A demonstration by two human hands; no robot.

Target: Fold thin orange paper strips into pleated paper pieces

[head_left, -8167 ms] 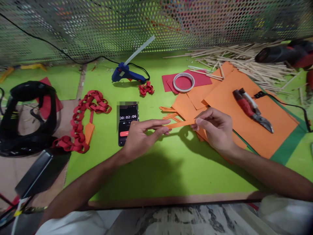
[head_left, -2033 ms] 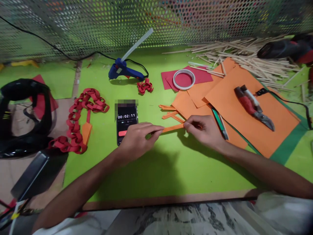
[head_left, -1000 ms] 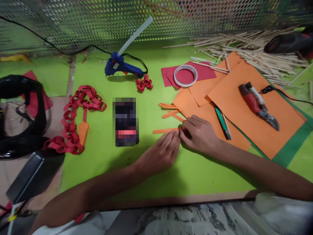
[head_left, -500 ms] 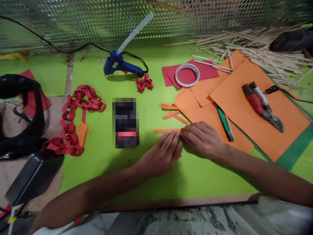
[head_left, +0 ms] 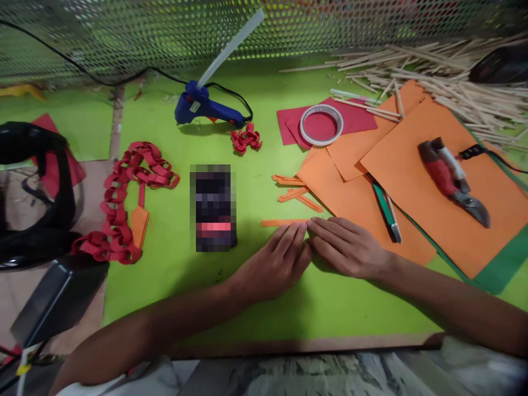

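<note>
A thin orange paper strip (head_left: 282, 223) lies flat on the green mat (head_left: 247, 286), just right of a phone (head_left: 213, 208). My left hand (head_left: 280, 263) and my right hand (head_left: 348, 247) rest side by side on the mat. Their fingers are stretched out and their tips meet on the strip's right end, pressing it down. Part of that end is hidden under my fingers. Several more loose orange strips (head_left: 295, 190) lie just beyond, at the edge of the orange paper sheets (head_left: 350, 192).
A red paper chain (head_left: 124, 203) lies at the left and a blue glue gun (head_left: 206, 107) at the back. A tape ring (head_left: 320, 124) sits on red paper. Red-handled cutters (head_left: 451, 179) and a green knife (head_left: 388, 212) lie on the orange sheets, with wooden sticks (head_left: 433, 71) behind them.
The strip was held up between both hands. It now lies on the mat, and my left hand has slid right to meet my right hand at its right end.
</note>
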